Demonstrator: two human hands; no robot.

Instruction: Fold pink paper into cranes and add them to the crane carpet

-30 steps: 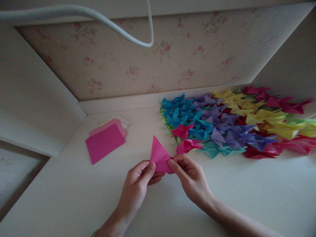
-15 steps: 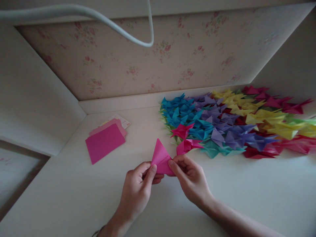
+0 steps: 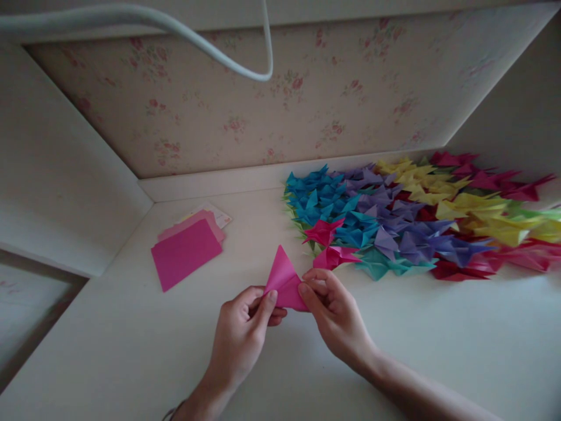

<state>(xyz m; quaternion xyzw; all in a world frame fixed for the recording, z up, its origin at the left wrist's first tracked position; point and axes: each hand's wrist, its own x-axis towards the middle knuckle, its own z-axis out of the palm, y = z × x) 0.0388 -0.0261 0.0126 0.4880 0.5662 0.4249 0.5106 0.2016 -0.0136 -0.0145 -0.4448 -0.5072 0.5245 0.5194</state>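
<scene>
A folded pink sheet of origami paper (image 3: 284, 279) is held just above the desk, one corner pointing away from me. My left hand (image 3: 245, 327) is closed on its left corner, thumb on top and fingers underneath. On the right edge, my right hand (image 3: 333, 310) pinches the paper between thumb and fingers. A crease runs across the paper's middle. Beyond my right hand, a pink origami crane (image 3: 335, 256) lies at the near edge of a large group of folded paper cranes (image 3: 394, 216) in blue, purple, yellow, red and green.
At the left, a stack of pink paper sheets (image 3: 187, 255) lies on the white desk (image 3: 109, 345). A white cable (image 3: 197, 44) hangs in front of the flowered back wall (image 3: 245, 117). White side panels (image 3: 65, 158) bound the desk.
The fingers have shifted slightly on the paper, and its left side looks spread a little wider. Both hands keep their hold in nearly the same place.
</scene>
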